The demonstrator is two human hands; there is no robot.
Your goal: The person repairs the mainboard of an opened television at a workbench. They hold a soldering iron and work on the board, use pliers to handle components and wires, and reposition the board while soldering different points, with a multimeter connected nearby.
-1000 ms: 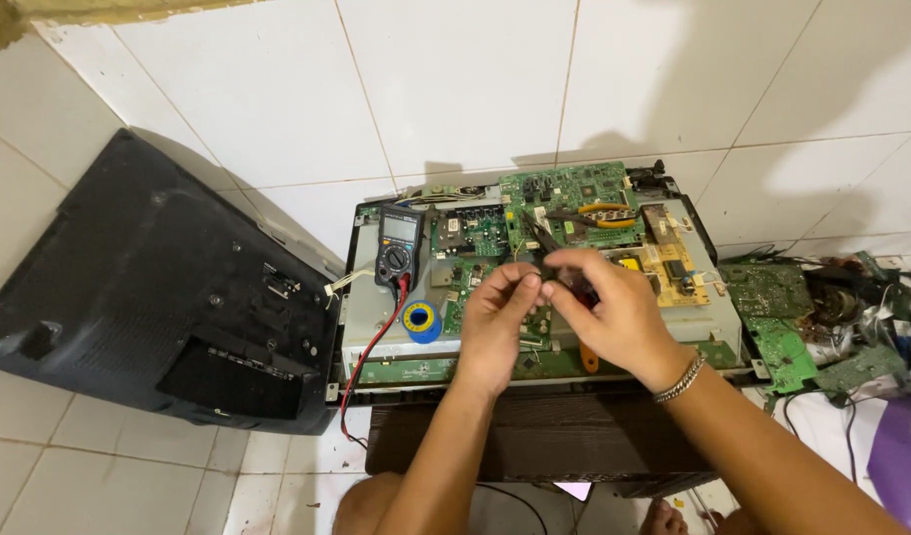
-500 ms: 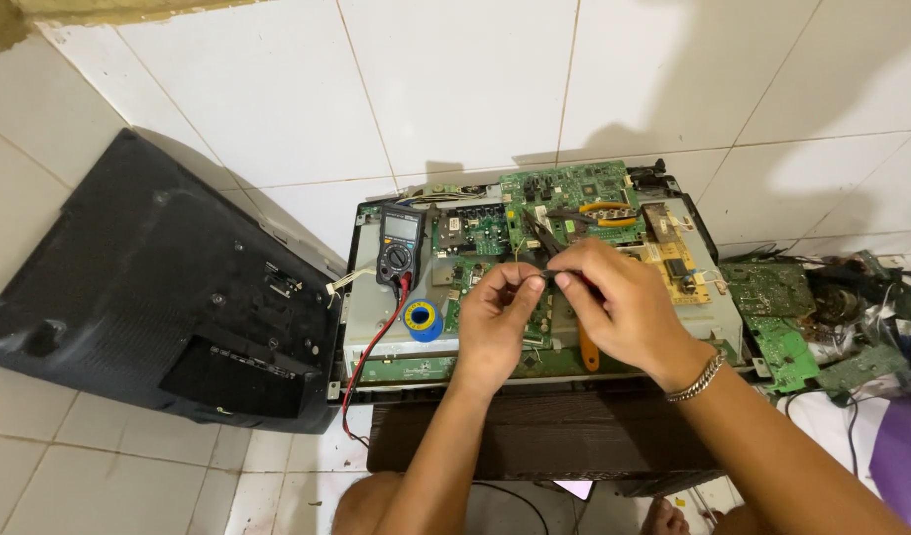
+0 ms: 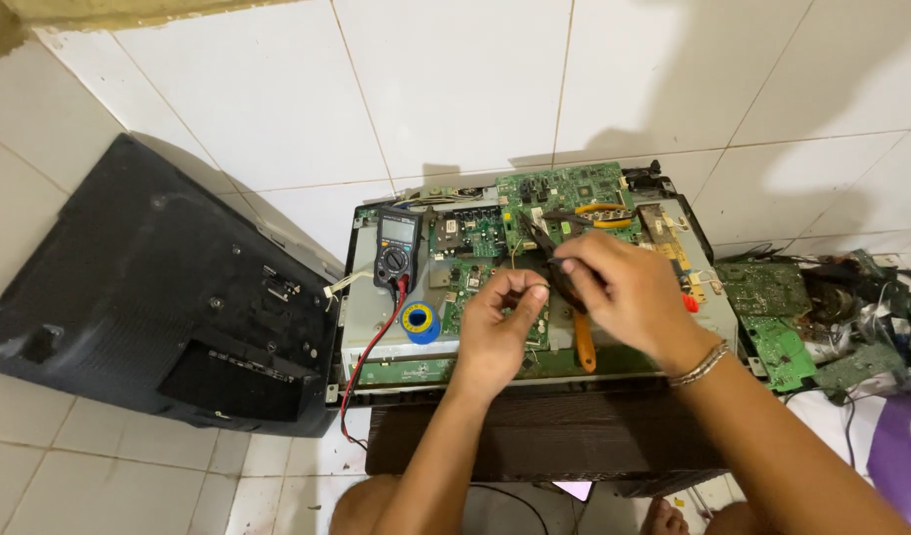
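Right hand (image 3: 629,297) grips black-handled pliers (image 3: 554,260) knuckles-up over the circuit board (image 3: 564,193), left hand (image 3: 495,327) pinching a thin wire (image 3: 535,287).

Multimeter (image 3: 396,256) and solder spool (image 3: 419,321) lie on the chassis (image 3: 376,347) — back cover (image 3: 158,297) left.

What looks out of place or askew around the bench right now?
The black back cover leans tilted against the tiled wall at left, and loose green circuit boards lie heaped with tangled wires on the floor at right.
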